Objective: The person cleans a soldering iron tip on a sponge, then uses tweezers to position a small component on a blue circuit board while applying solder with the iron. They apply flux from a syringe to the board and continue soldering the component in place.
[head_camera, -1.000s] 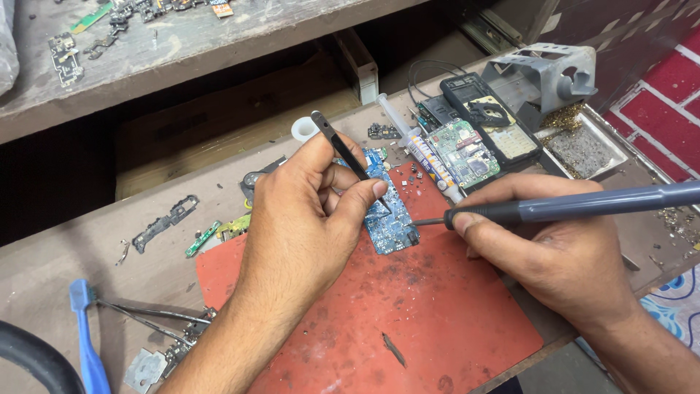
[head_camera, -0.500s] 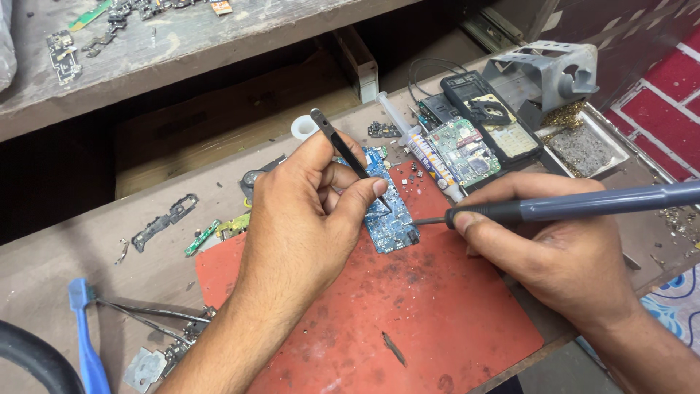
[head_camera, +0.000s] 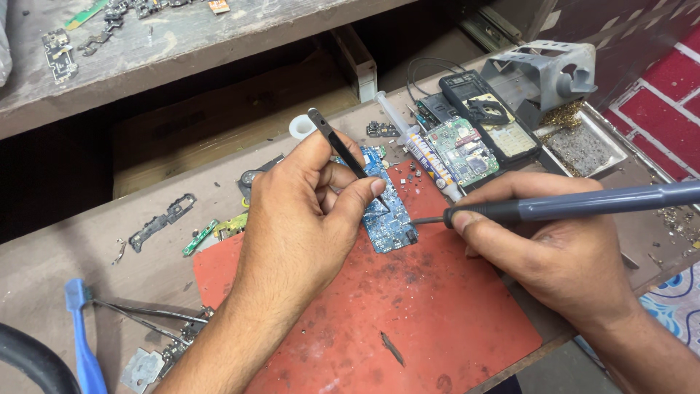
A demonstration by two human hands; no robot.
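My left hand grips black tweezers whose tips rest on a small blue circuit board. The board lies on a red work mat. My right hand holds a grey soldering iron like a pen. Its metal tip touches the right edge of the blue board, close to the tweezer tips.
Behind the board lie a flux syringe, a green circuit board, a black phone part and a grey iron stand with a tray of brass wool. A blue plastic tool and loose metal parts sit at the left. A shelf runs above.
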